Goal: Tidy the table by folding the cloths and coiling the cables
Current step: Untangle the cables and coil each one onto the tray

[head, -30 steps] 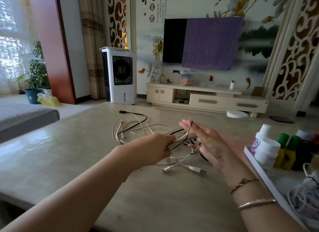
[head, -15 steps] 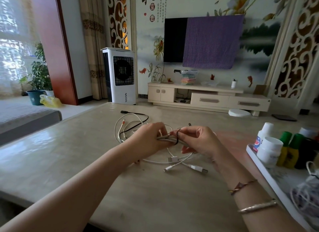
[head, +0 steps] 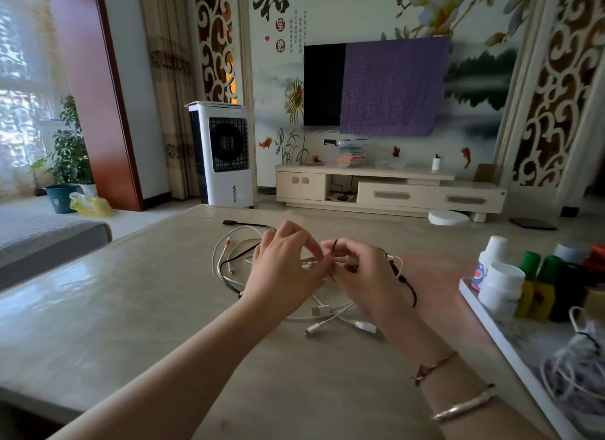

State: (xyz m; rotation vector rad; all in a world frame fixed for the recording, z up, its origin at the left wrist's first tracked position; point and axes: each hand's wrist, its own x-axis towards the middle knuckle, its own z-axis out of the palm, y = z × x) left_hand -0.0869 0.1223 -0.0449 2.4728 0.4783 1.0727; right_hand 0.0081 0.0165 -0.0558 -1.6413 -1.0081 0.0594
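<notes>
Both hands meet over the cable tangle mid-table; likely so the loose loops stay on the table while one strand gets worked free or wrapped; that is a guess from the grip. Left hand comes in from lower left, palm down, back of hand to camera; fingers curled, tips pinching a pale cable bundle at the point where the hands meet. Right hand comes in from lower right, wrist bent inward; fingers curled, thumb and forefinger pinching a thin black cable, which loops up over the fingertips and trails down past the wrist toward the table. Hands just beside each other, fingertips nearly touching; whether they hold the same strand, cannot tell; blurred. Rest of the tangle lies on the table under and left of the hands: white loops, a black lead with its plug at the far side, white connectors near the forearms. Coiling looks early; most cables lie loose. No table cloths in view here; a purple cloth hangs over the TV. Tray with bottles at right, well apart from the hands; bracelets on the right wrist.
</notes>
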